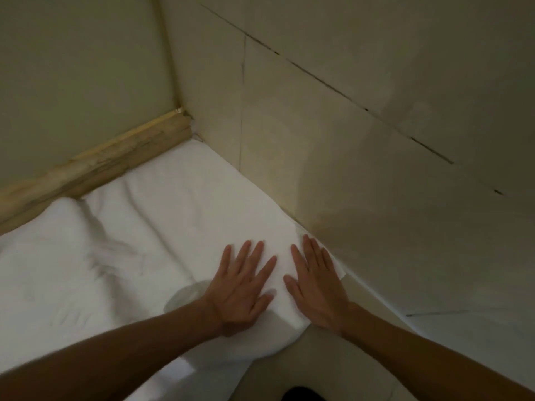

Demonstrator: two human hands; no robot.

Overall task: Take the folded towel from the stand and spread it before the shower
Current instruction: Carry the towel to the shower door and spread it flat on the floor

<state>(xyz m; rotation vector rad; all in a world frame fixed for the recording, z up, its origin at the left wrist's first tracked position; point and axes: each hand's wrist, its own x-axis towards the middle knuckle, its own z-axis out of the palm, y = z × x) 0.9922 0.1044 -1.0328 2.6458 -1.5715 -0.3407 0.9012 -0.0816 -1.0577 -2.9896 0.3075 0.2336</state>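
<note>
White terry cloth lies under both palms: the fingers [262,250] of the left hand [241,287] are spread apart and pressed flat, and those of the right hand [317,287] are likewise apart and flat, gripping nothing. Both hands rest side by side near the right-hand corner of the white towel [150,227], the right one just beside the towel's edge where it meets the pale tiled wall [347,140]. The towel is already unfolded on the floor, reaching up to a worn wooden threshold strip [101,163] at the far side and into the corner. Ridges and creases remain toward the left and middle of the cloth, and the near edge bulges over on itself below the hands. The work looks to be at the smoothing stage. To finish it well, the palms should sweep outward from the centre with light, even pressure, pushing wrinkles to the edges rather than bunching them, then tug the near corner square.
</note>
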